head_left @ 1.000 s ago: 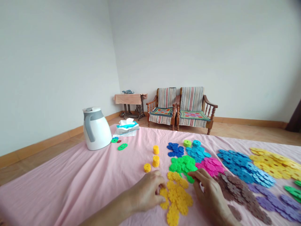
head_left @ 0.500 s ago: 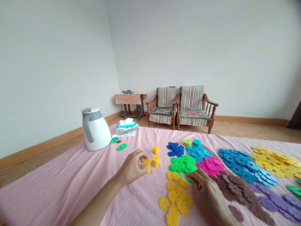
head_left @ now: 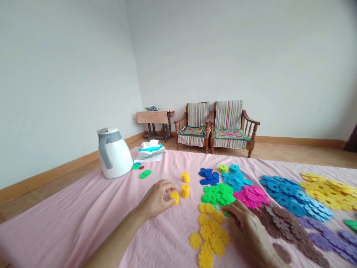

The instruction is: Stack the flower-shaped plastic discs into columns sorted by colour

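Note:
My left hand point(head_left: 157, 200) is closed around a few yellow flower-shaped plastic discs point(head_left: 174, 197), gripped between thumb and fingers just above the cloth. Right of them are two short yellow stacks point(head_left: 185, 190) of the same kind. My right hand point(head_left: 247, 227) rests with its fingers bent and drawn together, the tips at the lower edge of a green disc pile point(head_left: 218, 194). A bit of green shows under those fingertips; whether they hold it is hidden. Loose yellow discs point(head_left: 211, 232) lie between my two hands.
A white jug point(head_left: 117, 158) and a tissue box point(head_left: 152, 150) stand at the left on the pink cloth point(head_left: 69, 223). Blue point(head_left: 281, 190), pink point(head_left: 251, 196), brown point(head_left: 292, 230) and purple point(head_left: 331, 238) disc piles spread to the right. Two wooden chairs point(head_left: 230, 128) stand behind.
The yellow discs in my left hand have turned from a loose, spread arrangement to a more compact one facing me. My right hand stays by the green pile.

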